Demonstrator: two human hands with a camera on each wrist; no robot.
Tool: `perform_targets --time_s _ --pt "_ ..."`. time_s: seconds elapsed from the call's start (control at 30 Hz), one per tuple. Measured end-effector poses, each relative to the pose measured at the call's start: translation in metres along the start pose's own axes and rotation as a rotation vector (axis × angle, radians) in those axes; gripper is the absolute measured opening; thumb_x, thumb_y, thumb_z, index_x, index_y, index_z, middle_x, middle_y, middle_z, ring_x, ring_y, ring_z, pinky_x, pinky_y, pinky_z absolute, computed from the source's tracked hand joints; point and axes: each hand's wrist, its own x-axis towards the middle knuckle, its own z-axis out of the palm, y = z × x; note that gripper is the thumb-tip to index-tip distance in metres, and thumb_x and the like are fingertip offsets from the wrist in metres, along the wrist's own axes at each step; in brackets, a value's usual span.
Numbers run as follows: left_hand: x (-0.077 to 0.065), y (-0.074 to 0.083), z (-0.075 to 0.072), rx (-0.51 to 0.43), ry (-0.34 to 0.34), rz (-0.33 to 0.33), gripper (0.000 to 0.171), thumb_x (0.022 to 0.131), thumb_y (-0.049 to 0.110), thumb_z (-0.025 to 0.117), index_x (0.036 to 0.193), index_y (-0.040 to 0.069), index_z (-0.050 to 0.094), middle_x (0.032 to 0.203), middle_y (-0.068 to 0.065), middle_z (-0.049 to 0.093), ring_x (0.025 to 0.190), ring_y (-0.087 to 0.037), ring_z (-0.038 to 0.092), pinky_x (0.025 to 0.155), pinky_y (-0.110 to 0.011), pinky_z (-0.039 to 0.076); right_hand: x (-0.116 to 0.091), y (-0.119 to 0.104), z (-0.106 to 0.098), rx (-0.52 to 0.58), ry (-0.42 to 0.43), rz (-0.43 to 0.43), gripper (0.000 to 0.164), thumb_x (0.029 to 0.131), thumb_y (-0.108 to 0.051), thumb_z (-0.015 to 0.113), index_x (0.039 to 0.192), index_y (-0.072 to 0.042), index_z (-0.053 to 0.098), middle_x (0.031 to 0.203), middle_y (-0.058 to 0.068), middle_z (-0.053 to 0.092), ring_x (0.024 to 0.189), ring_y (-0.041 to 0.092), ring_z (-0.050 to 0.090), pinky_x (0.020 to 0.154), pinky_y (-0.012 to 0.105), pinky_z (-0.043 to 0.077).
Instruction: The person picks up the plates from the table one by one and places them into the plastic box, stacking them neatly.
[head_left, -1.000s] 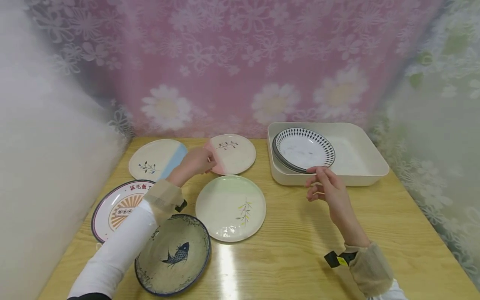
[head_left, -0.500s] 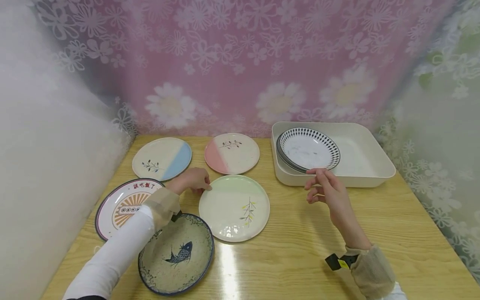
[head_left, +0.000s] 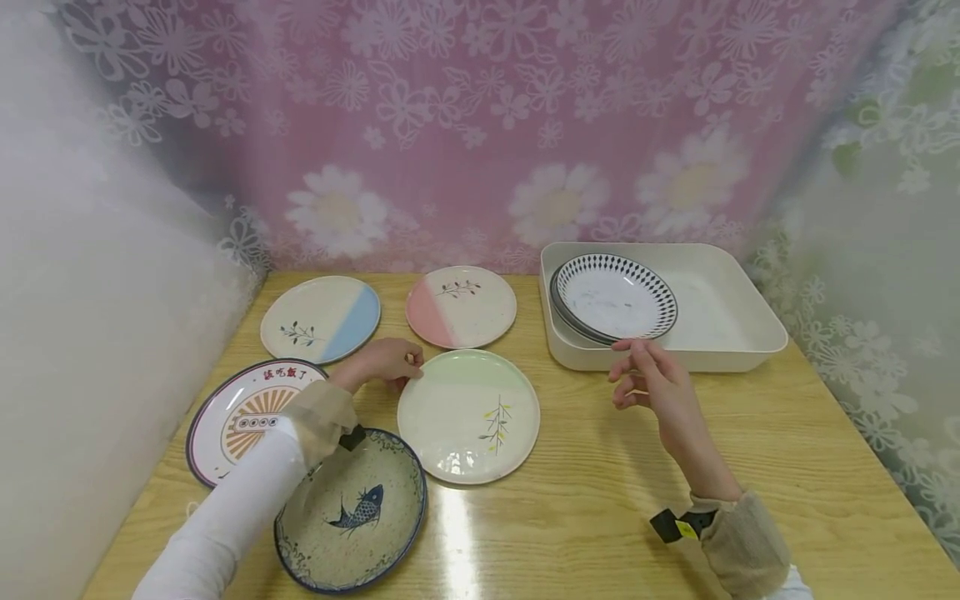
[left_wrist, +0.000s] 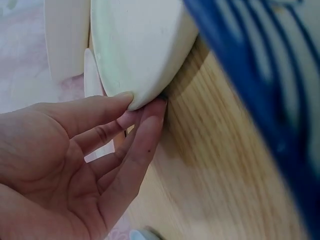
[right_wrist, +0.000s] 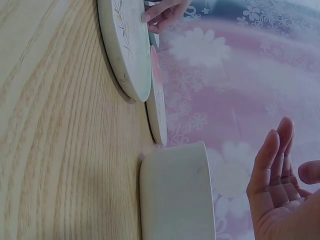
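Note:
My left hand pinches the upper-left rim of a round cream plate with a pale green band and a yellow-leaf sprig. In the left wrist view the thumb lies on top of that rim, with fingertips beneath it. The plate rests on the table. My right hand hovers in front of a cream bin, fingers loosely bent and holding nothing. Inside the bin, at its left, sits a stack of white dishes with a black diamond border.
Behind are a blue-banded plate and a pink-banded plate. A white plate with red characters lies left, partly under my left sleeve. A blue-rimmed fish dish sits near the front. A floral curtain hangs behind the table.
My left hand has come back from beside the pink-banded plate to the green-banded plate and taken hold of its rim. The right hand stays nearly still.

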Motion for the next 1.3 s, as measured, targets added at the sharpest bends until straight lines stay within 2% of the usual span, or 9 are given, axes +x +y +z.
perform_targets --time_s 0.17,0.33,0.43,0.6,0.77,0.83,1.07,1.2,1.3 --pt "0.001 0.003 0.001 -0.001 0.033 0.008 0.011 0.100 0.018 0.063 0.095 0.009 0.065 0.073 -0.004 0.066 0.060 -0.015 0.064 0.061 -0.025 0.049 -0.001 0.001 0.000 -0.010 -0.001 0.005 0.047 0.108 -0.042 0.043 0.127 -0.001 0.055 0.084 -0.003 0.066 0.062 0.015 0.065 0.060 0.030 0.060" --pt "0.004 0.009 -0.001 -0.036 0.045 0.028 0.012 0.102 0.018 0.059 0.103 0.006 0.062 0.083 -0.007 0.065 0.065 -0.015 0.061 0.061 -0.026 0.050 -0.001 0.001 0.002 -0.015 -0.002 0.011 0.048 0.109 -0.042 0.043 0.128 0.001 0.054 0.085 -0.003 0.065 0.062 0.015 0.065 0.060 0.030 0.060" --pt "0.004 0.012 -0.002 -0.104 0.022 0.047 0.016 0.104 0.016 0.056 0.111 0.002 0.061 0.094 -0.012 0.067 0.070 -0.017 0.064 0.064 -0.029 0.055 -0.001 0.001 0.003 -0.019 -0.006 0.016 0.048 0.108 -0.042 0.043 0.128 0.000 0.054 0.085 -0.002 0.065 0.063 0.015 0.065 0.060 0.031 0.060" --pt "0.002 0.013 -0.005 -0.296 -0.069 0.126 0.033 0.107 0.010 0.050 0.135 -0.005 0.056 0.117 -0.022 0.068 0.089 -0.022 0.071 0.077 -0.039 0.061 -0.002 0.001 0.004 -0.020 -0.007 0.016 0.047 0.108 -0.043 0.043 0.128 -0.002 0.055 0.085 -0.002 0.065 0.063 0.016 0.065 0.060 0.031 0.060" --pt "-0.001 0.013 -0.008 -0.400 -0.119 0.219 0.037 0.107 0.008 0.048 0.140 -0.008 0.051 0.117 -0.023 0.069 0.090 -0.023 0.071 0.079 -0.047 0.061 -0.002 0.002 0.004 -0.009 -0.008 0.015 0.038 0.108 -0.042 0.043 0.122 -0.011 0.060 0.085 -0.002 0.065 0.062 0.015 0.065 0.060 0.030 0.060" --pt "-0.001 0.012 -0.009 -0.415 -0.113 0.242 0.037 0.107 0.008 0.048 0.140 -0.008 0.051 0.115 -0.022 0.070 0.086 -0.020 0.070 0.078 -0.047 0.061 -0.002 0.003 0.003 -0.011 -0.007 0.016 0.037 0.108 -0.043 0.043 0.121 -0.013 0.060 0.085 -0.002 0.065 0.062 0.015 0.065 0.060 0.030 0.060" --pt "-0.004 0.010 -0.007 -0.480 -0.072 0.281 0.038 0.107 0.007 0.047 0.142 -0.009 0.048 0.113 -0.024 0.070 0.080 -0.018 0.071 0.077 -0.051 0.061 -0.003 0.004 0.003 -0.050 0.010 0.032 0.049 0.109 -0.042 0.042 0.130 0.001 0.054 0.084 -0.003 0.065 0.062 0.015 0.065 0.060 0.031 0.060" --pt "-0.006 0.010 -0.006 -0.528 -0.038 0.315 0.040 0.107 0.008 0.047 0.143 -0.009 0.047 0.116 -0.025 0.069 0.084 -0.020 0.072 0.076 -0.049 0.061 -0.005 0.005 0.003 -0.086 0.016 0.043 0.049 0.109 -0.040 0.043 0.131 0.002 0.054 0.088 -0.007 0.066 0.068 0.013 0.066 0.062 0.030 0.060" --pt "-0.008 0.015 -0.007 -0.580 -0.005 0.350 0.042 0.107 0.010 0.048 0.144 -0.009 0.046 0.120 -0.026 0.067 0.092 -0.021 0.072 0.076 -0.045 0.062 -0.006 0.006 0.003 -0.128 0.017 0.027 0.049 0.109 -0.036 0.045 0.132 0.005 0.055 0.097 -0.008 0.067 0.078 0.011 0.068 0.065 0.030 0.060"
